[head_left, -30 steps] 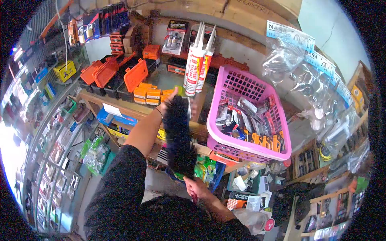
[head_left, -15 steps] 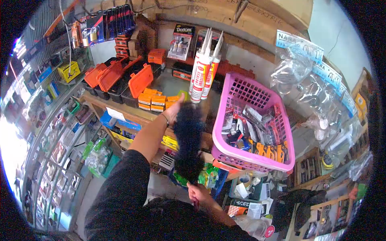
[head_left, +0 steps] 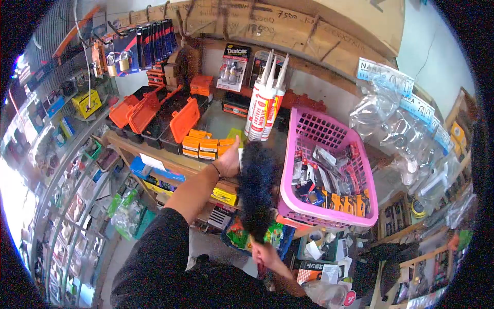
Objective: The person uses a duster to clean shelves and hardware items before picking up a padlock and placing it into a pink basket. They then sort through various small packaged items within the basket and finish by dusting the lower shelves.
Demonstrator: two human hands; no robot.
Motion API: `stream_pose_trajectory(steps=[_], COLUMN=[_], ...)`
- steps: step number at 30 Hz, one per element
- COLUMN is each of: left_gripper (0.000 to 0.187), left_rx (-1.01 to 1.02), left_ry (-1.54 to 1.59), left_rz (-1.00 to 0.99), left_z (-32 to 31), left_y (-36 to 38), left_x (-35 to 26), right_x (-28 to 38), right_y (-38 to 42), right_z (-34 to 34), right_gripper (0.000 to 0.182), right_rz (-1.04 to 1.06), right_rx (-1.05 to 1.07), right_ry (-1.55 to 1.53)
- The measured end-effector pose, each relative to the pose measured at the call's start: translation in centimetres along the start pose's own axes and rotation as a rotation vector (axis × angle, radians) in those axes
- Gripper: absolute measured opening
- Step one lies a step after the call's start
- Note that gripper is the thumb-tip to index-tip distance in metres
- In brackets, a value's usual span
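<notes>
My right hand [head_left: 264,254], low in the middle, is wrapped round the reddish handle of a black feather duster [head_left: 257,190]. The duster's fluffy head points up and away, its tip overlapping the base of the white silicone sealant tubes [head_left: 263,110]. My left hand [head_left: 229,160] reaches to the shelf edge, its fingers stretched upward beside the duster and partly hidden. Close by its fingertips lie small orange boxes [head_left: 208,148] and a yellow-green item [head_left: 236,136]. Left of these, black cases with raised orange lids [head_left: 184,119] stand in a row.
A pink basket [head_left: 329,216] of packaged goods stands to the right of the duster. Padlocks [head_left: 123,62] hang at upper left, and clear plastic bags [head_left: 378,105] at right. Below the shelf is a blue bin [head_left: 285,241] with green packets. A glass display case [head_left: 64,206] lines the left.
The duster has swung slightly right and its handle hand has shifted right and down. The camera view has tipped, so the shelf sits lower. My left hand stays beside the small orange boxes.
</notes>
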State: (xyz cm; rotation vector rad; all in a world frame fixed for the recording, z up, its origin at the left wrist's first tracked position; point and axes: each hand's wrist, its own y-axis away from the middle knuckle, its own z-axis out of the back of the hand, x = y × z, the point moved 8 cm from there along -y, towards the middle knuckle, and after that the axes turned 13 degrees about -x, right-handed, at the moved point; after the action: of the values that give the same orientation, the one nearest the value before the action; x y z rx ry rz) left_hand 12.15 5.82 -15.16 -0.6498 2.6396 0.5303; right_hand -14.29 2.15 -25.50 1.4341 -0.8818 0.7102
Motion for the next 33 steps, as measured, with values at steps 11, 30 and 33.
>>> stream_pose_trajectory(steps=[11, 30, 33], left_gripper=[0.078, 0.075, 0.076], left_rx=[0.442, -0.122, 0.227], left_ry=[-0.112, -0.157, -0.094], left_rz=[-0.043, -0.108, 0.101], left_z=[-2.6, -2.3, -0.2], left_y=[2.9, 3.5, 0.6], left_x=[0.6, 0.0, 1.7], right_x=[-1.2, -1.1, -3.1], right_y=[1.6, 2.8, 2.4], right_z=[-2.7, -4.1, -7.6], right_gripper=[0.032, 0.038, 0.037], right_rz=[-0.126, -0.055, -0.127], right_rx=[-0.179, -0.532, -0.393], right_ry=[-0.146, -0.309, -0.148])
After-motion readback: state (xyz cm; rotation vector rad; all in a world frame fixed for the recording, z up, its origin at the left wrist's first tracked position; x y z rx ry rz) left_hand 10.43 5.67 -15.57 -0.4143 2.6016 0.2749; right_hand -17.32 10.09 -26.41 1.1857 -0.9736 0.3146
